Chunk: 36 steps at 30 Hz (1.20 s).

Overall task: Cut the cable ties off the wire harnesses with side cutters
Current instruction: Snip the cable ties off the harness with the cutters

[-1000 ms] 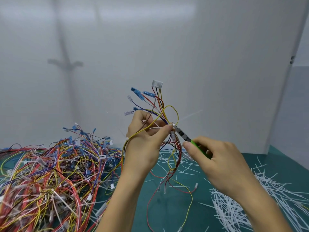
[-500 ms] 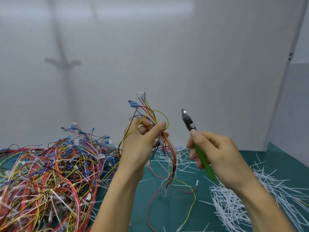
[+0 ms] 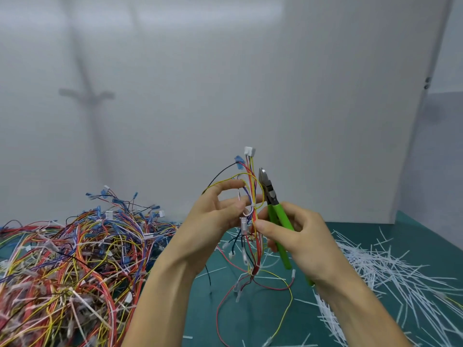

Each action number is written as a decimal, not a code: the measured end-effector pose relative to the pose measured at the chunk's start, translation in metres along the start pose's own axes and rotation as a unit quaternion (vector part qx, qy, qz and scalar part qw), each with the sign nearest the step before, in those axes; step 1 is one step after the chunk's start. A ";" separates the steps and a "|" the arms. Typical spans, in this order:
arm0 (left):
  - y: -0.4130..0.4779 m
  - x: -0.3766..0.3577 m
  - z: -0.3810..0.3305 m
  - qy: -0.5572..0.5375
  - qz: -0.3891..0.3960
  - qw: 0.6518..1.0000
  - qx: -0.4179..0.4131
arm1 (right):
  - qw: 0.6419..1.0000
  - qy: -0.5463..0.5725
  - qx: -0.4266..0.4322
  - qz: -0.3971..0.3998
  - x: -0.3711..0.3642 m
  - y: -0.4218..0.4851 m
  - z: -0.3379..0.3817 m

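1. The person's left hand (image 3: 215, 221) holds a slim wire harness (image 3: 253, 214) of red, yellow, blue and black leads upright. Thumb and fingers pinch it near its upper part, and the index finger is lifted off. Judgement: it is raised and kept vertical so that its bindings can be inspected.
2. The right hand (image 3: 300, 236) has its fingers wrapped round a pair of steel side cutters (image 3: 271, 196) with green handles, and its thumb presses against the wire harness. The cutters stand just right of the wire harness, nose up and jaws together, engaging nothing. Judgement: the tool is parked in the palm while this hand helps to sort the leads.
3. A small white cable tie (image 3: 253, 204) appears to ring the wire harness between the two hands, though it is too small to confirm. If it is a tie, it is the likely next cut.
4. A white plastic plug (image 3: 249, 151) tops the wire harness. Loose tails hang below it towards the dark green cutting mat (image 3: 426, 234).
5. Containers: no bin, tray or box is in view.
   - Left of the wire harness lies a large tangled heap of harnesses (image 3: 75, 259).
   - Right of it lies a litter of white cut ties (image 3: 375, 271).
   - Both lie loose on the mat.
   - Whether the heap is finished or waiting, I cannot tell.
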<state>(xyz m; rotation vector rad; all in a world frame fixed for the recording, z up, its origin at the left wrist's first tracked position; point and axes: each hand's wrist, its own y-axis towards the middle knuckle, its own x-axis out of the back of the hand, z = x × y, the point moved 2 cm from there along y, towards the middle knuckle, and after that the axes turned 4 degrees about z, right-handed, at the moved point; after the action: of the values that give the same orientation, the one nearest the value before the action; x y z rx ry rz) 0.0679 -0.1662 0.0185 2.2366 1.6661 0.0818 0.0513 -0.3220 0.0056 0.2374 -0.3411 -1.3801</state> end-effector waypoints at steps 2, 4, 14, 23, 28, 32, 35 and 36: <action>0.000 -0.002 -0.001 0.009 -0.040 0.999 -0.007 | 1.000 0.008 0.017 -0.019 0.002 0.000 0.001; 0.001 -0.004 -0.002 0.016 -0.082 0.996 -0.002 | 0.998 0.018 0.031 -0.043 0.005 0.001 0.002; -0.006 -0.014 -0.003 0.186 0.107 0.977 0.018 | 0.992 0.066 0.035 -0.098 0.011 0.002 0.000; 0.001 -0.012 0.004 0.176 0.052 0.983 -0.007 | 0.999 -0.005 0.028 -0.033 0.008 0.002 -0.001; 0.005 -0.011 0.012 0.201 0.010 0.979 -0.002 | 0.994 -0.029 0.025 -0.103 0.005 0.004 -0.006; 0.006 -0.004 0.014 0.126 -0.040 0.991 0.009 | 0.975 -0.172 0.038 -0.136 0.012 0.005 -0.011; 0.006 0.000 0.013 0.059 -0.047 0.997 0.011 | 0.974 -0.189 0.022 -0.123 0.015 0.007 -0.015; 0.006 0.000 0.012 0.038 -0.049 0.998 0.010 | 0.974 -0.192 0.018 -0.119 0.015 0.008 -0.016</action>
<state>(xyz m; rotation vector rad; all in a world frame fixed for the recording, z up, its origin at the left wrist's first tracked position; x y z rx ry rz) 0.0764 -0.1702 0.0087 2.1880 1.8202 0.1295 0.0669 -0.3360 -0.0051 0.0379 -0.6756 -1.6596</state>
